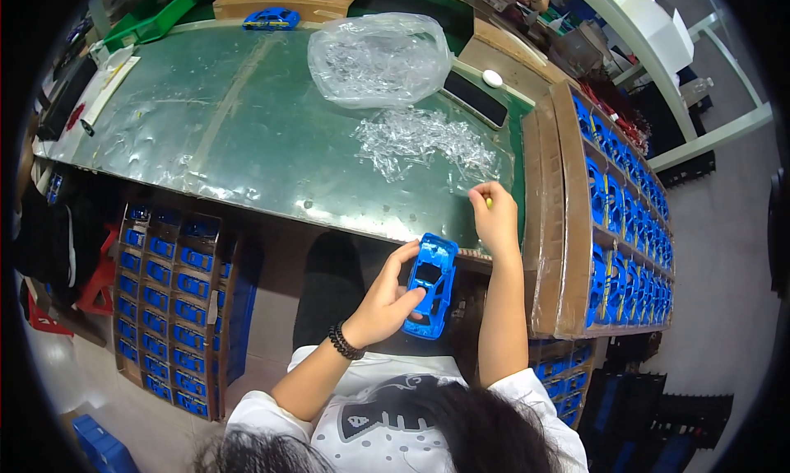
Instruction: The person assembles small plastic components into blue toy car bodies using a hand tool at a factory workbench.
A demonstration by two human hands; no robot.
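My left hand (385,305), with a dark beaded band at its wrist, is closed round a blue toy car body (444,263). The shell has openings where windows sit and hangs at the table's near edge, above my lap. My right hand (496,219) is raised over the table's right front corner, fingers pinched together. A small yellow bit shows between its fingers; what it belongs to is hidden. Just beyond that hand lies a loose heap of small clear plastic parts (424,139). A clear plastic bag (378,61) full of similar parts stands behind the heap.
On the green-topped table (156,144) lie a dark phone (476,98), a round white lid (492,79) and, far back, another blue car (271,18). A cardboard box of blue car bodies (568,218) stands right. Another divided box (169,308) stands lower left. A green tray (156,20) sits back left.
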